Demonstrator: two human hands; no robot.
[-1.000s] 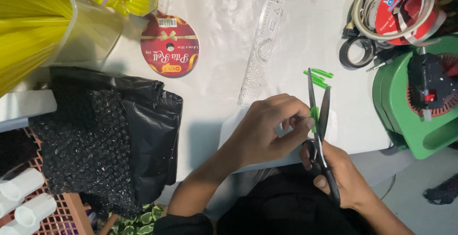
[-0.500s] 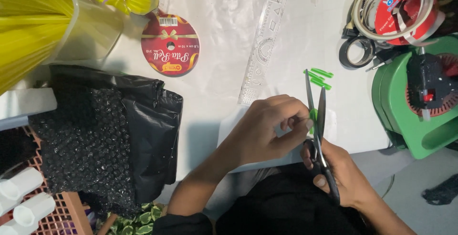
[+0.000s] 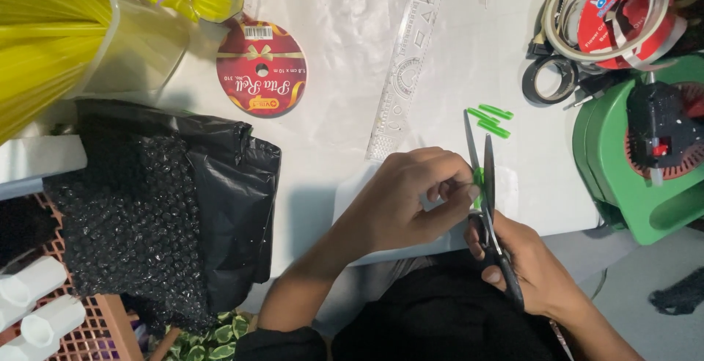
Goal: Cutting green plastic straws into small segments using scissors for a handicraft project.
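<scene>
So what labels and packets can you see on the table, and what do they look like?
Round red ribbon-roll label with gold bow picture and small white barcode patch: upper middle of the white table, left of the clear plastic ruler.
Round red-and-white label inside the ring of tape: top right corner.
Black bubble-wrap bag: left side, crumpled, shiny.

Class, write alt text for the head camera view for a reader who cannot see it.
A person's right hand works black scissors whose blades close on a green strip pinched by the left hand above a white table. Cut green pieces lie beside a clear ruler.
</scene>
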